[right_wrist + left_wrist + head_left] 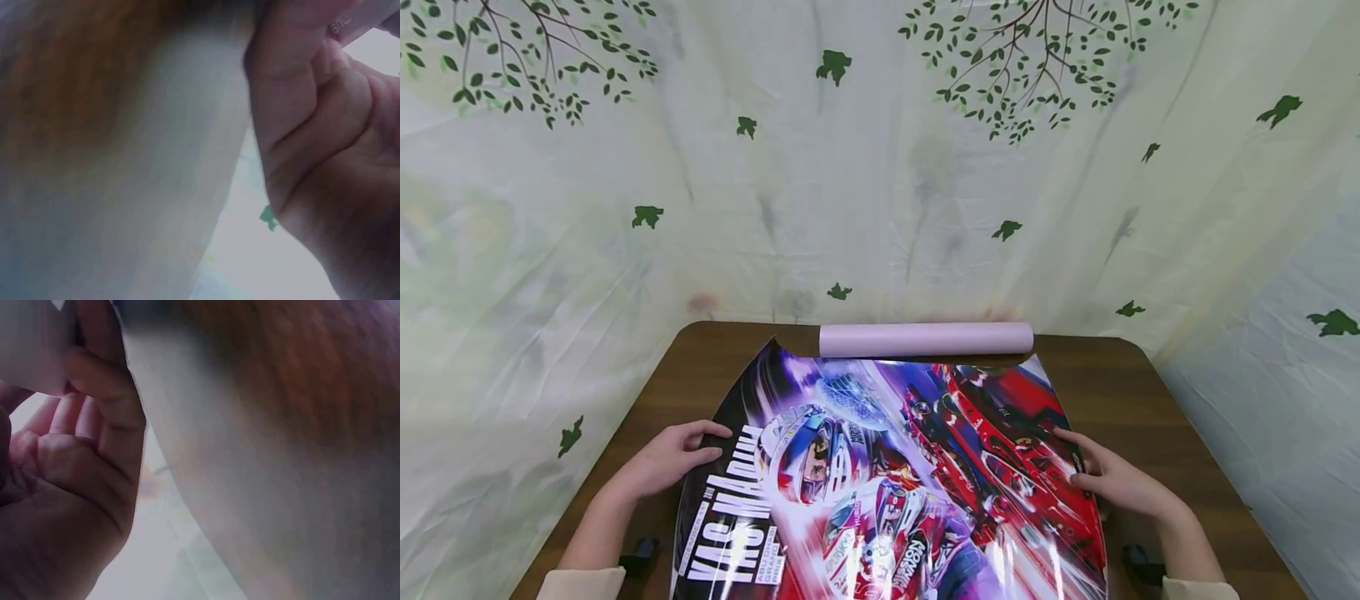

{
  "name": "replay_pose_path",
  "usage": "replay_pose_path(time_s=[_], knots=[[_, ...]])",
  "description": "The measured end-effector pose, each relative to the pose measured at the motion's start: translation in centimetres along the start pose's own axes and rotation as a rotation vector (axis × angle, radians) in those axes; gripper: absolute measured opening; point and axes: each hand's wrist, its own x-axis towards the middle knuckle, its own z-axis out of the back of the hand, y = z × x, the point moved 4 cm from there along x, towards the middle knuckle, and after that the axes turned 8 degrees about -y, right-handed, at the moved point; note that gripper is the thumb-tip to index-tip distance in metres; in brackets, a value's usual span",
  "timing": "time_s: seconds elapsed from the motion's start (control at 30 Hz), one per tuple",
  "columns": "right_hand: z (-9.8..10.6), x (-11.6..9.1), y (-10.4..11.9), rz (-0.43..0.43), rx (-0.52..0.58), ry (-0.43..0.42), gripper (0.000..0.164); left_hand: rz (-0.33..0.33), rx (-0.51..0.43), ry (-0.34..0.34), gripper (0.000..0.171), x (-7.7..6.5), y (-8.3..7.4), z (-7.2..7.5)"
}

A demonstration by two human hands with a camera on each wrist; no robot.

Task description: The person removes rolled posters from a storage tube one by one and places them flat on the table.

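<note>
A large glossy poster, printed with a helmeted racer and red race cars, is spread out in front of me in the head view. My left hand pinches its dark left edge between thumb and fingers. On the opposite side, my right hand grips the right edge the same way. The far left corner of the sheet curls up. In the left wrist view, a pale piece of the sheet shows by the fingers of the left hand. The right wrist view has the right hand with its fingers bent at the sheet.
A pale lilac roll lies along the far edge of the brown wooden table, just beyond the poster. Behind the table hangs a light cloth backdrop with leaf prints. Dark wrist devices show under both forearms.
</note>
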Motion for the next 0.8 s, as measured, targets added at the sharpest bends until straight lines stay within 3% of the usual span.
replay_pose_path(time_s=[0.13,0.4,0.5,0.67,0.8], knots=[[0.5,-0.3,-0.2,0.026,0.068,-0.019,0.075,-0.012,-0.127,0.064,0.050,-0.1,0.5,0.1],[1.6,-0.6,-0.6,0.015,0.116,-0.177,0.071,0.007,-0.319,0.178,0.065,-0.7,1.1,-0.2],[1.9,-0.6,-0.8,-0.002,0.188,-0.200,0.067,-0.006,-0.331,0.162,0.065,-0.9,1.2,-0.2],[2.2,-1.0,-1.2,-0.019,0.315,-0.249,0.057,0.015,-0.323,0.052,0.065,-1.0,1.4,0.1],[2.3,-1.3,-1.1,0.033,0.420,-0.257,0.050,0.040,-0.363,-0.019,0.064,-1.5,1.2,0.5]])
